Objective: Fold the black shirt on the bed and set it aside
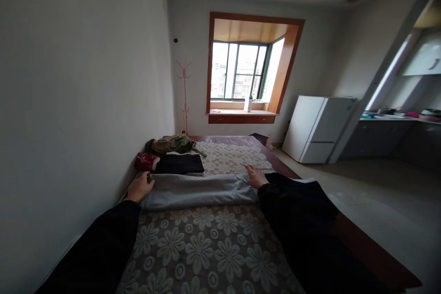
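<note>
A light grey folded piece of clothing [200, 190] lies as a long strip across the flower-patterned tablecloth [203, 252]; its exact kind cannot be told. At its left end, my left hand [140, 187] has its fingers curled over the upper corner, pinching the fabric. My right hand [257, 176] rests at the opposite end, its fingers stretched out and apart from the thumb, touching the fabric's edge. Just beyond the strip is a black folded item [181, 164].
A red shiny object [147, 161] and an olive-green bag [172, 144] sit by the wall on the left. The dark wooden table edge [374, 250] runs along the right. Farther off are a white fridge [319, 124], a pink coat stand [185, 87] and a window sill with a white bottle [247, 104].
</note>
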A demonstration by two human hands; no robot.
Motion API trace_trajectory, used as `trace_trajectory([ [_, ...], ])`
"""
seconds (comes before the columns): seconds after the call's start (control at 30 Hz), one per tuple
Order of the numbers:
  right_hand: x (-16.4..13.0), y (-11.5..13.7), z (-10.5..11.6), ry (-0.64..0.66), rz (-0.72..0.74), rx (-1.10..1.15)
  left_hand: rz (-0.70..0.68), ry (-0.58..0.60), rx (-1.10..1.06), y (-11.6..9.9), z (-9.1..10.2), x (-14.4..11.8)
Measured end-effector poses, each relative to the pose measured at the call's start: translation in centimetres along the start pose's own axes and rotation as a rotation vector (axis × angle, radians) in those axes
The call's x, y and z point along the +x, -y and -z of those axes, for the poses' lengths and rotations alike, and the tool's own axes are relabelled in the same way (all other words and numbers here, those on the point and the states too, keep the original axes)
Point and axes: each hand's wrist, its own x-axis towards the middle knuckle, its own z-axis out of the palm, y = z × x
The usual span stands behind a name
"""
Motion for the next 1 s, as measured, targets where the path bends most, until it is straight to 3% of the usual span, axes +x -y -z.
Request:
trace_trajectory([
  [0.23, 0.6, 1.0, -1.9, 0.068, 0.054, -0.229, -0.087, 0.033, 0.074, -0.7, -1.1, 1.6],
  [0.53, 0.6, -0.6, 0.2, -0.031, 0.06, -0.212, -0.188, -0.036, 0.085, -1.1, -0.3, 1.2],
  [0.77, -1.4, -2.3, 2.5, -0.166, 0.043, 0.179, -0.227, -0.131, -0.093, -1.4, 2.8, -1.1],
  [1.0, -8.1, -2.6, 6.5, -0.321, 0.192, 0.411, -0.1, -0.253, -0.241, -2.8, 7.8, -7.9],
])
